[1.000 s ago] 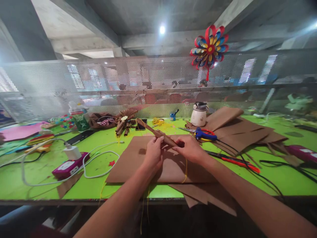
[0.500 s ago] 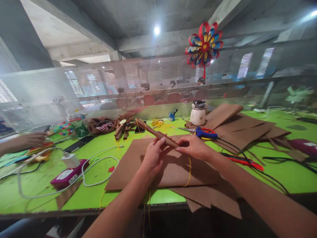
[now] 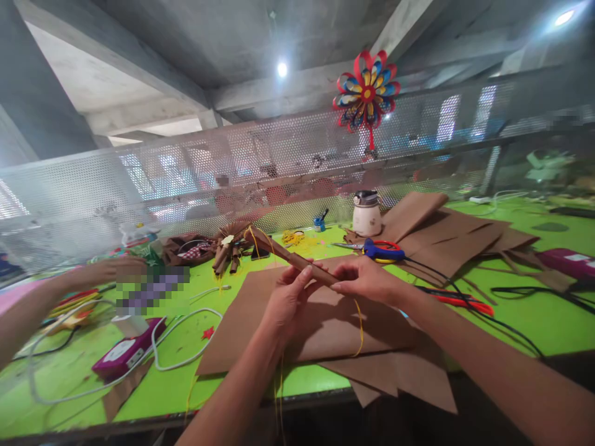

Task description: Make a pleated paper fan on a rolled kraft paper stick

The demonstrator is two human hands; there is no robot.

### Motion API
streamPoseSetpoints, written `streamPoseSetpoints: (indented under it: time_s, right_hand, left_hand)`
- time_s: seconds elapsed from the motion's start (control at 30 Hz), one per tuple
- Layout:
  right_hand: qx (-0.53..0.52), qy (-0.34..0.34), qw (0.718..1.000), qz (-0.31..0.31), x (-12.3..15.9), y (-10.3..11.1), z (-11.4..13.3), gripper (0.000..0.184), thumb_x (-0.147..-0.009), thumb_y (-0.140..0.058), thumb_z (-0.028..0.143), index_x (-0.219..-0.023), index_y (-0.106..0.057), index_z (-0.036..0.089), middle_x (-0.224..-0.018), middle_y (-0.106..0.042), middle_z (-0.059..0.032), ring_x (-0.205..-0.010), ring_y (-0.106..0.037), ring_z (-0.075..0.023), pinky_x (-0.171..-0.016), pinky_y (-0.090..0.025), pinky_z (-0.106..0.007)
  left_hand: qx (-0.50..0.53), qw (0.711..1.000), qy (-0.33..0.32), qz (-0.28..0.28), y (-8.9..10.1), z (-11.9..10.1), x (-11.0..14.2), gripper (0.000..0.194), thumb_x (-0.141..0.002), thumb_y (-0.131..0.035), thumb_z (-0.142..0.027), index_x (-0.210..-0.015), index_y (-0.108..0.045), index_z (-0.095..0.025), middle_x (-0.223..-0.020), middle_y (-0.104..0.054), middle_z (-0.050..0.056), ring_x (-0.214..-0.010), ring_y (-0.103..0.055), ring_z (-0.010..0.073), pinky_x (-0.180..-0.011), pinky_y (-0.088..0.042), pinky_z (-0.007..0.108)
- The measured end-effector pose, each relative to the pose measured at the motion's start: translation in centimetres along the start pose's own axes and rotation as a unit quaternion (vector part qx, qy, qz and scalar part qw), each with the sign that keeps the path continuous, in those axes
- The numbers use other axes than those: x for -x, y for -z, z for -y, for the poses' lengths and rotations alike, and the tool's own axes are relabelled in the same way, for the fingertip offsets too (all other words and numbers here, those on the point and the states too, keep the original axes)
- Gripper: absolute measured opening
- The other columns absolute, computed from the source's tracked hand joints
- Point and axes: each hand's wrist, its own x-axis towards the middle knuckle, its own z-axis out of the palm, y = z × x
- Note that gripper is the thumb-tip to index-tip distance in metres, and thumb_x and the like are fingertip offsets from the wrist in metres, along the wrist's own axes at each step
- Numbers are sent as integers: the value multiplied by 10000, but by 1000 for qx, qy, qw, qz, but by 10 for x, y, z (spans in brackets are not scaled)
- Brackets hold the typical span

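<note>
A narrow roll of brown paper (image 3: 300, 261) slants above the table, its flattened far end looped with yellow thread. My left hand (image 3: 290, 294) is closed around its middle, thumb on top. At the near end, my right hand (image 3: 360, 279) pinches the roll between thumb and fingers. A yellow thread (image 3: 361, 325) hangs from that end, and more thread trails below my left wrist. Beneath both hands lies a large brown paper sheet (image 3: 237, 328), with further pieces (image 3: 418, 378) sticking out over the table's front edge.
Scissors (image 3: 382, 250) and a lidded jar (image 3: 367, 214) stand beyond my right hand, near stacked brown paper (image 3: 465, 238). On the left are a purple power strip (image 3: 123, 353), a white cable (image 3: 181, 365) and a co-worker's hand (image 3: 123, 271). Paper rolls (image 3: 225, 255) lie at the back.
The co-worker's hand has reached further right, over the phone on the left. My hands keep hold of the paper roll in nearly the same pose. The camera view has shifted slightly.
</note>
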Motion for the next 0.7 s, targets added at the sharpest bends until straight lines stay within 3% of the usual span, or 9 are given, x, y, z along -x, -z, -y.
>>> streamPoseSetpoints:
  time_s: [0.23,0.7]
  right_hand:
    - [-48,-19,997,53,2,5,1,281,-685,-686,267,-933,-693,135,-746,-640,-10,-641,-541,-110,-622,-416,-259]
    - [-32,-23,999,32,8,-4,2,241,-731,-660,329,-803,-700,103,-630,-618,-8,-561,-507,-99,-557,-393,-243]
  left_hand:
    - [1,1000,-2,17,-1,-1,-1,118,-779,-664,-176,-889,-679,-137,-893,-711,75,-936,-654,230,-941,-449,459]
    - [-11,1000,4,-4,2,-1,-2,202,-786,-665,-226,-968,-652,-140,-872,-718,91,-896,-671,222,-894,-477,417]
